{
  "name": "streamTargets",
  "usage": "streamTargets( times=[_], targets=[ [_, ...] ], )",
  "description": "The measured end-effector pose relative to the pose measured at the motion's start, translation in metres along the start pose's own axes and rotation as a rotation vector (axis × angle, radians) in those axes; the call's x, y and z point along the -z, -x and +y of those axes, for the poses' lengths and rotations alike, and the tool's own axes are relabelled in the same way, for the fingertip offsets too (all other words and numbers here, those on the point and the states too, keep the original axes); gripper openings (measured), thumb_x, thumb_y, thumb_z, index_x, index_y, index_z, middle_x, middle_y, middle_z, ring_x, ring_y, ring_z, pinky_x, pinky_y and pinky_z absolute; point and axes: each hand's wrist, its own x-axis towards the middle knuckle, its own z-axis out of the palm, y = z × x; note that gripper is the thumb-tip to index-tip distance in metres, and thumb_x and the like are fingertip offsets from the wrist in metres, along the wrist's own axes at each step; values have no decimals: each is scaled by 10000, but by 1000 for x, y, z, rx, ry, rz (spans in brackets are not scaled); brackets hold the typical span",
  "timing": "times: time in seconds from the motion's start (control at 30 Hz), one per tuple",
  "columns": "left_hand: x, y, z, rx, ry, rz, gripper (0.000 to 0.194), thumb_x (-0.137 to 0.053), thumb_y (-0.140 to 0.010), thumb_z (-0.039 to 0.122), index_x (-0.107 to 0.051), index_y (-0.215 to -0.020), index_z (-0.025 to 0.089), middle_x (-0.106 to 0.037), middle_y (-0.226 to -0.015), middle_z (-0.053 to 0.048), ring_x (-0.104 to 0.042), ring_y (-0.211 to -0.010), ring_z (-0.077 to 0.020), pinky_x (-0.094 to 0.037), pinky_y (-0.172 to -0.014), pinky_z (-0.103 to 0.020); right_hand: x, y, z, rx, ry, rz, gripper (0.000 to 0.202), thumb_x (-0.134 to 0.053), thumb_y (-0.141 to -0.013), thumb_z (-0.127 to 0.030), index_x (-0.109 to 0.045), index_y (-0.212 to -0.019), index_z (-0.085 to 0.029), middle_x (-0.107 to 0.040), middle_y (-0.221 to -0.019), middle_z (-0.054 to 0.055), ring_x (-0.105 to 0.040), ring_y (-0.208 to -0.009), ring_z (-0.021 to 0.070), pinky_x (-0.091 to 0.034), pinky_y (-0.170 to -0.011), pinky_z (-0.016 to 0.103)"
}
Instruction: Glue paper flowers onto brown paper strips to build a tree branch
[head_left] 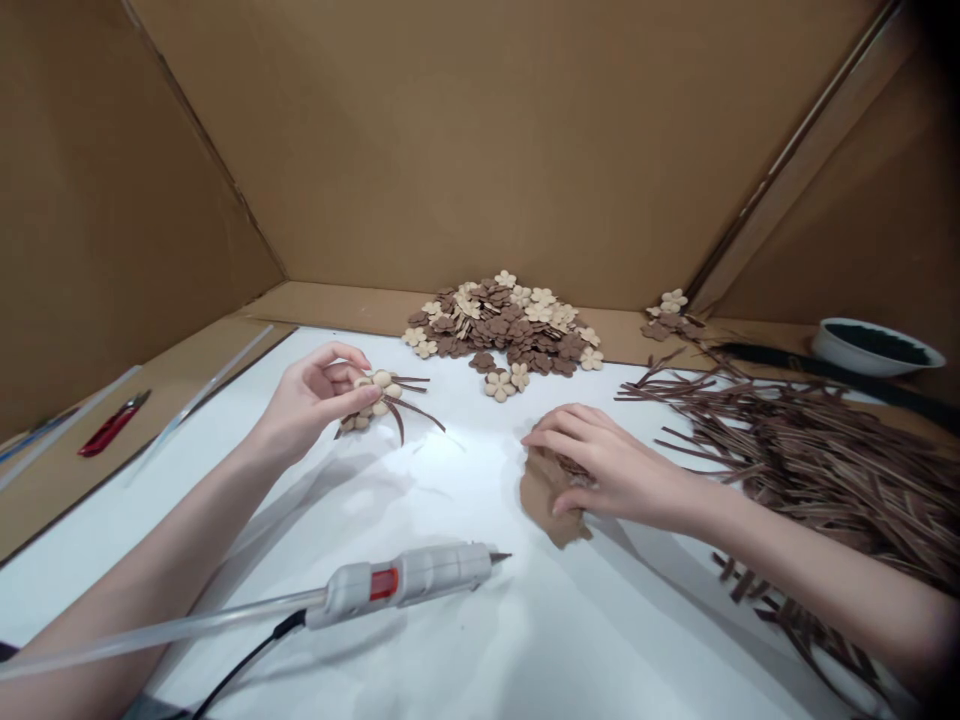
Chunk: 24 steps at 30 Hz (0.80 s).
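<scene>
Between the thumb and fingers of my left hand is a cream flower piece with thin brown strips sticking out to the right. My right hand rests over a torn piece of brown cardboard, its fingers curled round something dark and brown that is mostly hidden. A grey glue gun lies on the white surface below and between my hands, its nozzle pointing right, with a long clear glue stick in its rear end.
A heap of brown and cream flower cutouts lies at the back. Brown strips are piled at the right, near a white bowl of dark green material. A red cutter and clear sticks lie at the left. Cardboard walls stand behind.
</scene>
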Motion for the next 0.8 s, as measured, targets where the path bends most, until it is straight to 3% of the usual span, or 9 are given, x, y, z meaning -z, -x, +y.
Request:
streamTargets(
  times=[0.17,0.23,0.37,0.5,0.67,0.8],
  targets=[
    [-2,0,-2,-3,18,-3,361,-850,-645,198,-598,-904,183,-672,-708,-8,-681,-639,-156,-472,-529,-194,16,-15,-6,29,-64,84,512,-643,-844,-526,-599,-1245,-211,-619,-1118,135,-527,-1075,289,-428,-904,406],
    [-4,1,-3,-5,15,-21,353,-845,-655,194,-593,-902,187,-674,-717,-4,-686,-645,-154,-476,-535,-192,18,-33,-18,27,-98,147,462,-600,-876,-533,-623,-1190,-196,-638,-1094,127,-546,-1041,270,-422,-899,391],
    [-8,3,-1,-7,32,-40,353,-841,-660,194,-580,-898,186,-678,-720,-4,-694,-645,-165,-478,-530,-198,8,-78,-47,33,-223,228,480,-660,-816,-566,-652,-1127,-200,-678,-1069,101,-561,-1037,252,-419,-883,351],
    [-8,4,2,-6,79,-45,353,-833,-669,185,-567,-902,184,-672,-691,1,-680,-612,-159,-474,-518,-198,-3,-104,-60,59,-345,165,231,-614,-898,-368,-711,-814,-175,-716,-792,34,-610,-801,173,-411,-758,279],
    [-4,3,5,-12,154,-25,348,-827,-667,160,-577,-908,182,-643,-646,25,-646,-589,-129,-474,-524,-187,0,-93,-43,14,-538,134,230,-607,-898,-298,-715,-747,-162,-731,-732,30,-639,-727,147,-431,-697,244],
    [-1,1,7,-15,203,-10,326,-822,-668,147,-591,-897,181,-626,-619,37,-612,-563,-100,-477,-541,-176,2,-75,-21,-15,-489,127,162,-645,-858,-264,-730,-765,-162,-741,-769,48,-656,-743,157,-460,-709,248]
  ],
)
